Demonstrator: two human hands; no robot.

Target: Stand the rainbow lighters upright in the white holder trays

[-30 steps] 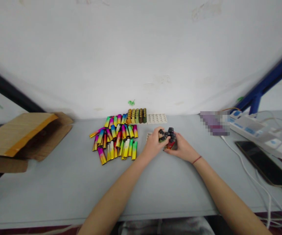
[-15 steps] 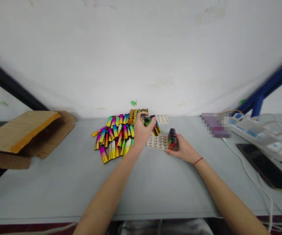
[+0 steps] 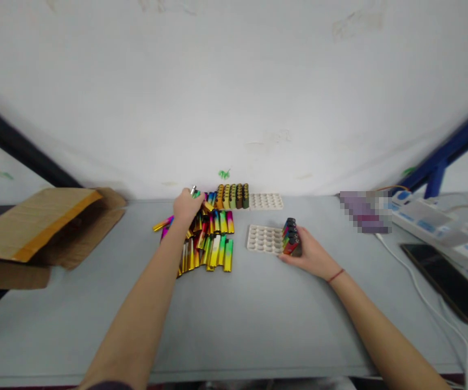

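My left hand (image 3: 188, 208) is over the far left of a pile of shiny rainbow-and-gold lighters (image 3: 228, 254). Its fingers are closed around a lighter (image 3: 194, 190) whose silvery top pokes up; the rest is mostly hidden by the hand. My right hand (image 3: 309, 250) wraps the right end of a white tray with round hollows (image 3: 264, 238). There, its fingers press against a row of upright lighters with black tops (image 3: 290, 235), partly covered by the hand. The tray's hollows left of that row hold nothing.
Behind the pile stands a block of upright gold and dark lighters (image 3: 233, 196), beside a second white tray (image 3: 266, 201). An open cardboard box (image 3: 51, 227) lies left. At right are a phone (image 3: 449, 281), a power strip (image 3: 441, 227) and white cables.
My left hand has moved left, from above the near tray to the pile, uncovering the block of upright lighters. My right hand stays at the row; the view has shifted slightly.
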